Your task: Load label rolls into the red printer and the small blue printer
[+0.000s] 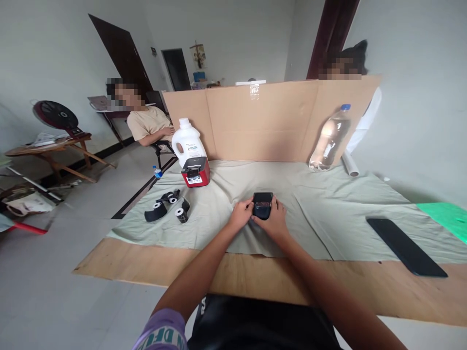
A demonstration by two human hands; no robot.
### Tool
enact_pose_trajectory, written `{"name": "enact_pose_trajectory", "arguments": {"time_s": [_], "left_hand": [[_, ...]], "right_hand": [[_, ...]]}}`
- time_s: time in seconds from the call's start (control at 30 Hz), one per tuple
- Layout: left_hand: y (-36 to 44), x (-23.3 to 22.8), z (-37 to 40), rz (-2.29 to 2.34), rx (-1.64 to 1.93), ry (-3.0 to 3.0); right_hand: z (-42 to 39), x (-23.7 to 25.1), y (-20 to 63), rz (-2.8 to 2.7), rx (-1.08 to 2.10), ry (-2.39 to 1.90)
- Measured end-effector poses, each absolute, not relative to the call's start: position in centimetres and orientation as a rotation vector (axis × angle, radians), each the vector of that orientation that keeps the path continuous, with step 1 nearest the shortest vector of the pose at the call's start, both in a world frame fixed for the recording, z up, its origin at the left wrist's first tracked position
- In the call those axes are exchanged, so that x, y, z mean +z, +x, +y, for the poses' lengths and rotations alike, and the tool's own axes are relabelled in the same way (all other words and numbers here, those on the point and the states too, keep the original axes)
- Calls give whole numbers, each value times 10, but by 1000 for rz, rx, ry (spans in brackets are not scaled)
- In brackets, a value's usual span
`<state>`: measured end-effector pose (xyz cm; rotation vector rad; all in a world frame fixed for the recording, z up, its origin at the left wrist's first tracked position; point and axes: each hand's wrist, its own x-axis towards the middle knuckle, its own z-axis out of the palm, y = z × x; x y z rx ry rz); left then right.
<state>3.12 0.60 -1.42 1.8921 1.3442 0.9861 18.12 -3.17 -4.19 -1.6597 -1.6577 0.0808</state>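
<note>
Wooden, the bench is carrying a cloth, over which the left hand and right hand are holding a black device, fingers grasping its sides, a slip threatening should either grip be loosening.

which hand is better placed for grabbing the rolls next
Probably the left hand: the rolls lie on its side, nearer to it. The right hand sits farther off, at the opposite side of the black device. Both hands touch that device.
</note>
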Motion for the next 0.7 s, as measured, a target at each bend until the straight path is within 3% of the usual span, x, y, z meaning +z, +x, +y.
{"name": "enact_pose_trajectory", "arguments": {"time_s": [0.4,0.7], "left_hand": [[24,-21,16,1374,1029,1728],[26,-6,44,1464,696,1500]], "right_hand": [[-33,-47,183,-1669,107,-1688],[-35,-45,183,-1668,58,-1687]]}}
